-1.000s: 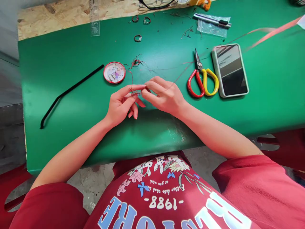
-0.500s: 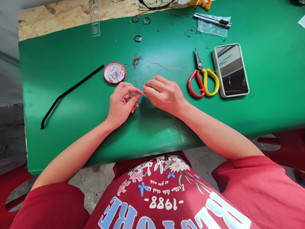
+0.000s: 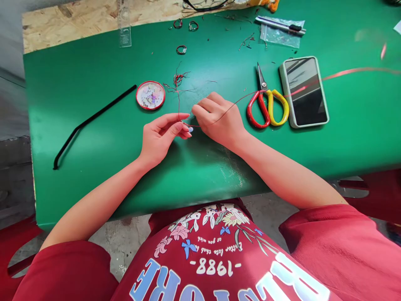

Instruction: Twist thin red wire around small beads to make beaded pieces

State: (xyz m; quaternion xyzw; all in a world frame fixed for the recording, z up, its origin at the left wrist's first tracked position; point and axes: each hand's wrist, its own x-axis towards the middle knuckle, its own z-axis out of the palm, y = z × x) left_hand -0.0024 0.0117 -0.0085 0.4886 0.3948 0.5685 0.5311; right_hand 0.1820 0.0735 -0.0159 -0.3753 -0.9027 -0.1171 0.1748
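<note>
My left hand (image 3: pixel 163 136) pinches a thin red cord (image 3: pixel 178 102) between thumb and fingers. A small pale blue bead (image 3: pixel 191 129) shows just below those fingertips. My right hand (image 3: pixel 219 119) is close by on the right, its fingers curled in around a strand of the cord; the exact grip is partly hidden. A long strand runs from the left fingertips across the back of the right hand, over the scissors (image 3: pixel 264 100) and phone (image 3: pixel 303 92), and blurs off to the right. Left of the hands lies a round red-rimmed dish (image 3: pixel 151 95) of tiny beads.
Beyond the hands lie a tangle of red cord (image 3: pixel 179 79) and several small beaded rings, one ring (image 3: pixel 181 50) nearest. A black bent rod (image 3: pixel 94 115) rests at left. Farther back are a clear ruler (image 3: pixel 125 29) and a cutter (image 3: pixel 278 26) on a plastic bag (image 3: pixel 283 37).
The long cord end has swung up and out to the right. My right hand has risen slightly and curled tighter. The pale blue bead has come into view under the left fingers.
</note>
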